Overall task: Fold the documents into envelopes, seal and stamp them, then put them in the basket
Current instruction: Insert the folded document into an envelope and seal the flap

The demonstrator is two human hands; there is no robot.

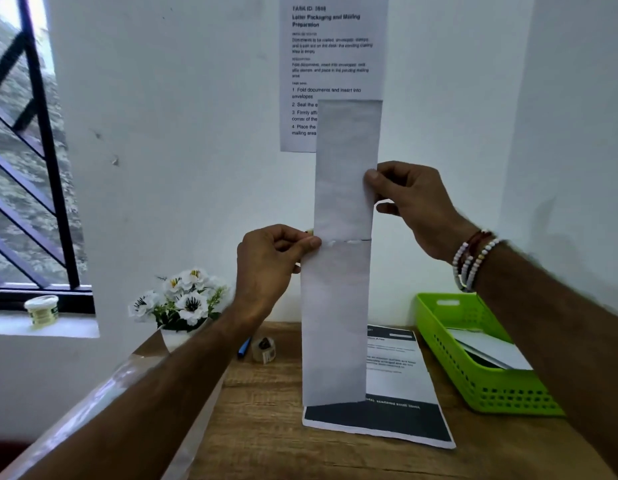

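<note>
I hold a long, narrow folded document (338,306) upright in front of the wall, above the wooden desk (266,427). A crease crosses it about halfway up. My left hand (273,261) pinches its left edge at the crease. My right hand (411,206) pinches the right edge a little higher. The strip's upper end covers part of the instruction sheet (332,46) taped to the wall. A printed document (401,386) lies flat on the desk behind the strip. The green basket (449,344) stands at the right with white paper items in it.
A pot of white artificial flowers (183,303) stands at the desk's back left. Beside it lie a blue pen (244,347) and a small tape roll (264,349). A small jar (41,310) sits on the window sill at the left.
</note>
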